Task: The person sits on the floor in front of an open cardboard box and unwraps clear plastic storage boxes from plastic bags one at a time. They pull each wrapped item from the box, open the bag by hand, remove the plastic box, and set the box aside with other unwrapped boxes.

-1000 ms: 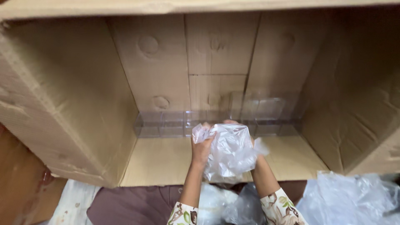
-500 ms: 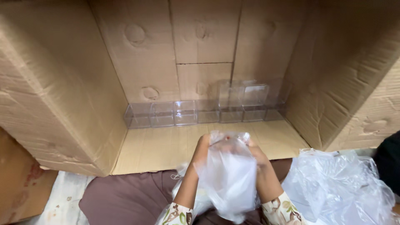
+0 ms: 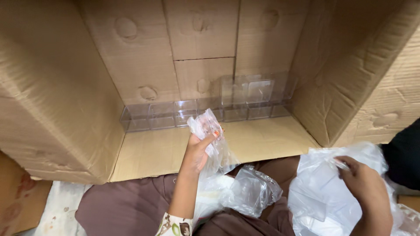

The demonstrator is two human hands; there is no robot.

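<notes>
A crumpled clear plastic bag [image 3: 210,140] is gripped in the closed fingers [image 3: 209,139] of the left hand [image 3: 197,153], which is raised at the mouth of a large cardboard box [image 3: 65,87] lying on its side. The bag is seen to be thin, transparent and heavily creased; its top bunches above the fingers and the rest hangs below them toward the lap. The fingers [image 3: 345,168] of the right hand [image 3: 365,185] are curled onto the upper edge of a pile of clear plastic bags [image 3: 323,196], low and well to the right of the left hand; a firm grip cannot be confirmed. A further clear plastic wrapper [image 3: 253,190] is noted between the two hands, resting on brown cloth [image 3: 122,205]. Beyond the left fingers, a row of clear plastic boxes [image 3: 175,114] is lined along the back wall of the cardboard box, with more stacked higher at the right end.
</notes>
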